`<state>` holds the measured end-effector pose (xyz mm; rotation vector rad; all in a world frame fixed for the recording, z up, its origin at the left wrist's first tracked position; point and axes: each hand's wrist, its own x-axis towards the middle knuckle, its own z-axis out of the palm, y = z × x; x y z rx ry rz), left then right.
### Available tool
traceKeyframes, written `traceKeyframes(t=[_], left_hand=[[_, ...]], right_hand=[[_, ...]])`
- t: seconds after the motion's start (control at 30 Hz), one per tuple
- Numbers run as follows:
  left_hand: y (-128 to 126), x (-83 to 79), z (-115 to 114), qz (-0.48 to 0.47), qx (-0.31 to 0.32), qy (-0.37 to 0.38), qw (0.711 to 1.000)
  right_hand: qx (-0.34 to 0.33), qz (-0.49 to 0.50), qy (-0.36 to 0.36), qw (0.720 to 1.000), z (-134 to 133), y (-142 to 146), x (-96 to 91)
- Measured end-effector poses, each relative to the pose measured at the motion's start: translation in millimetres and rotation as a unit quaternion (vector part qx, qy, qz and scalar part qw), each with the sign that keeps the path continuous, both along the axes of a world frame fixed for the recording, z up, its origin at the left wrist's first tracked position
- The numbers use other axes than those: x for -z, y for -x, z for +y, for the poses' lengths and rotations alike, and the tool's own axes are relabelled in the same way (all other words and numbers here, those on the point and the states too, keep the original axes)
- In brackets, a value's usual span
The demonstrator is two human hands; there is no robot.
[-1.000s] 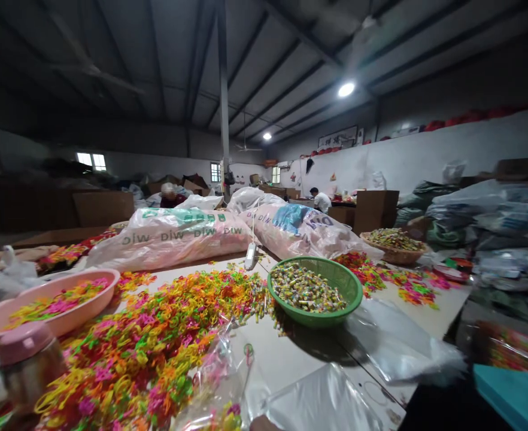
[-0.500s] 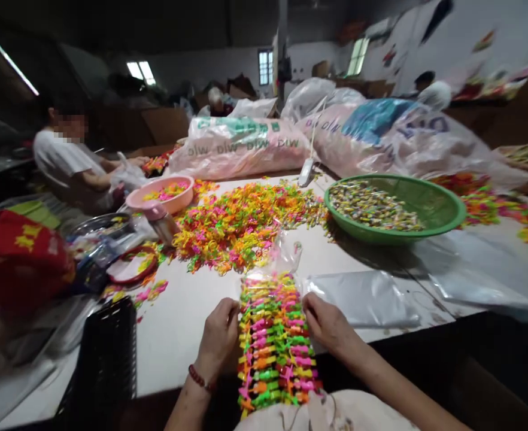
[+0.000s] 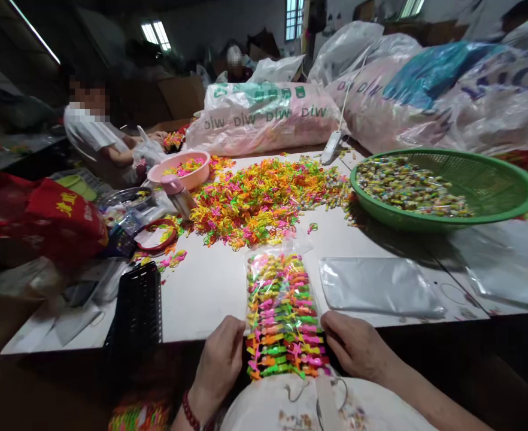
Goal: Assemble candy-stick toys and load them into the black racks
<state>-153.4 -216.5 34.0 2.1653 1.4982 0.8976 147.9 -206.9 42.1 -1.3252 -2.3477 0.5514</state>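
A clear plastic bag stretches from the table's front edge towards my body, with rows of small bright plastic toys in pink, green, yellow and orange inside. At its left edge my left hand is closed, fingers pinching the film. My right hand is closed on the opposite edge. The near end of the rows meets my white clothing. Beyond the bag's far end lies a big heap of loose coloured plastic pieces. Flat clear bags lie in a stack right of my right hand.
A green basket of small wrapped pieces stands at the right. On the left are a pink basin, a flask, a red-rimmed dish and a black tray. Large filled sacks line the back; a co-worker sits at left.
The clear film now covers more of the toy rows, and both hands have come lower, nearer my body, along its edges. The view has shifted, so the table appears higher.
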Motion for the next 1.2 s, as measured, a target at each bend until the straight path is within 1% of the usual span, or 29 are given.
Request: traceKeyframes(t=[0.1,0.17,0.23,0.33,0.4,0.47,0.53,0.57,0.63,0.7,0.73,0.8,0.87,0.9,0.97,1.03,1.1,1.2], left_hand=[[1.8,-2.5,-21.5,-0.004,0.018,0.027,0.999],[3.4,-3.8,-35.0,-0.011,0.032,0.043,0.999],[5.6,-4.7,-47.3,-0.014,0.038,0.043,0.998],[9.5,-4.8,-62.5,-0.019,0.051,0.044,0.998],[11.3,-3.0,-68.8,-0.035,0.055,0.041,0.997],[11.2,0.5,-69.5,-0.060,0.047,0.012,0.997],[8.1,4.3,-63.5,-0.074,0.036,-0.036,0.996],[5.3,5.9,-58.3,-0.074,0.035,-0.060,0.995],[-2.7,7.5,-45.6,-0.064,0.049,-0.099,0.992],[-13.4,7.1,-33.0,-0.050,0.069,-0.121,0.989],[-19.3,6.4,-27.5,-0.045,0.074,-0.125,0.988],[-31.4,4.9,-19.0,-0.046,0.078,-0.125,0.988],[-42.8,4.1,-12.9,-0.059,0.077,-0.124,0.987],[-48.0,4.1,-10.2,-0.067,0.077,-0.121,0.987],[-57.6,4.4,-4.1,-0.083,0.067,-0.112,0.988],[-65.9,4.6,4.4,-0.101,0.049,-0.101,0.988],[-72.7,4.0,15.2,-0.120,0.036,-0.100,0.987],[-78.9,1.7,31.4,-0.136,0.040,-0.093,0.985]], right_hand=[[-0.029,-0.003,-0.008,1.000,-11.3,-3.5,1.5],[-0.045,-0.008,0.004,0.999,-19.0,-5.8,0.1],[-0.065,-0.014,0.035,0.997,-25.7,-8.3,-3.1],[-0.099,-0.003,0.105,0.990,-32.5,-11.8,-9.1],[-0.116,0.028,0.137,0.983,-34.4,-12.5,-12.5],[-0.119,0.084,0.144,0.979,-34.4,-10.9,-14.8],[-0.099,0.158,0.144,0.972,-33.1,-6.8,-15.3],[-0.075,0.195,0.154,0.966,-32.4,-4.1,-14.8],[-0.006,0.247,0.195,0.949,-30.9,1.9,-12.2],[0.057,0.265,0.222,0.937,-29.0,7.1,-9.3],[0.075,0.262,0.214,0.938,-27.6,9.0,-8.6],[0.074,0.231,0.149,0.959,-22.9,11.4,-9.5],[0.042,0.179,0.039,0.982,-15.9,12.5,-13.4],[0.016,0.152,-0.022,0.988,-12.0,12.8,-15.9],[-0.041,0.105,-0.138,0.984,-4.6,13.9,-20.5],[-0.083,0.067,-0.226,0.968,0.8,15.6,-23.6],[-0.109,0.039,-0.274,0.955,3.1,17.1,-24.8],[-0.143,0.016,-0.285,0.948,3.5,16.6,-24.4]])
